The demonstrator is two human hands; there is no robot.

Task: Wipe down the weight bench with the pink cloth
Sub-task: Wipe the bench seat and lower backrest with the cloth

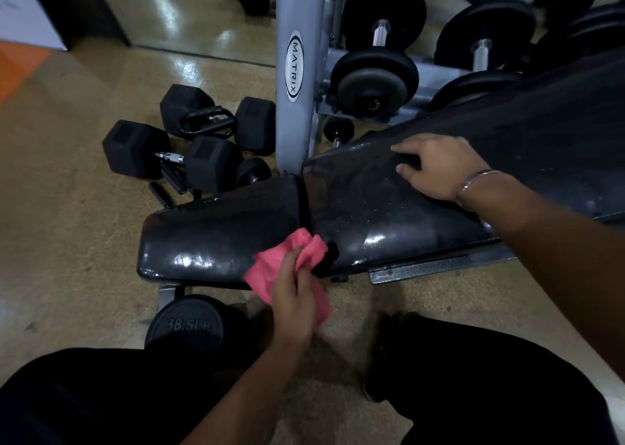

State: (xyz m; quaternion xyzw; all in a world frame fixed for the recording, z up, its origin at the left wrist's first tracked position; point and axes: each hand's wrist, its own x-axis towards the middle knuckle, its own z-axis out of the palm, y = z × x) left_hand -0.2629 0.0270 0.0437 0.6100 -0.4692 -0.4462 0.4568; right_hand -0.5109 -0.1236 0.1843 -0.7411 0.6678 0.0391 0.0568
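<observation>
The black padded weight bench runs from centre left up to the right, its glossy seat pad nearest me and its back pad raised toward the upper right. My left hand grips the crumpled pink cloth at the near edge of the bench, by the gap between seat and back pad. My right hand rests flat on the back pad's far edge, fingers spread, a metal bracelet on the wrist.
Black hex dumbbells lie on the floor beyond the bench. A grey Matrix rack post stands behind it, with round dumbbells on the rack. A 38.5 lb dumbbell sits under the seat's near edge. My dark-clothed knees fill the bottom.
</observation>
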